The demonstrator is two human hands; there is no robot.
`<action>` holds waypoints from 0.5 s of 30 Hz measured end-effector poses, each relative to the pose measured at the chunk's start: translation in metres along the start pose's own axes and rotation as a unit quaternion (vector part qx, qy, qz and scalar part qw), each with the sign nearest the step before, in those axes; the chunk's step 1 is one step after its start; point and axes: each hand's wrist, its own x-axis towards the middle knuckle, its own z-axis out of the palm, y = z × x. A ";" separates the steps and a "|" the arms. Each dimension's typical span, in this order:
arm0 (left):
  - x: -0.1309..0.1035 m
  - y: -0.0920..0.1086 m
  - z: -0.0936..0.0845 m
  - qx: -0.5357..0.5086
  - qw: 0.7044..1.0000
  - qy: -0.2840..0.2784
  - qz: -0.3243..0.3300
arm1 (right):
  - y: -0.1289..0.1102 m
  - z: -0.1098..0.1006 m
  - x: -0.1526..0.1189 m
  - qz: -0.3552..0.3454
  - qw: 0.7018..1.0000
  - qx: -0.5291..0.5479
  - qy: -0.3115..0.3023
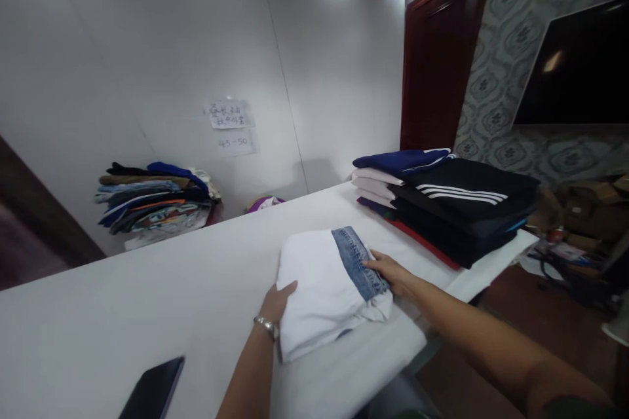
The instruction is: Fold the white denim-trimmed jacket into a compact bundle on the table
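Observation:
A folded white garment with a blue denim band (317, 281) lies near the front edge of the white table (162, 301). My left hand (278, 300), with a silver bracelet at the wrist, grips its left side, thumb on top and fingers hidden beneath. On the opposite side, my right hand (390, 272) holds the garment by the denim band, thumb over the fabric. Some white cloth bunches up below the right hand at the near corner.
Folded clothes stand in a tall stack (466, 209) at the table's right end. A phone (153, 387) lies at the front left. Behind the far edge is a pile of clothes (152, 200), near a white wall with paper signs (230, 127).

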 end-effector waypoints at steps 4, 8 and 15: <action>-0.018 0.001 0.008 -0.007 0.999 0.036 0.024 | -0.005 0.001 0.001 -0.010 0.999 -0.018 0.036; -0.026 -0.007 0.010 -0.013 0.999 0.039 0.006 | -0.006 -0.006 -0.004 0.058 0.997 -0.034 0.028; -0.030 -0.027 0.000 0.006 0.997 0.065 0.028 | -0.010 -0.022 -0.011 0.104 0.992 -0.073 0.028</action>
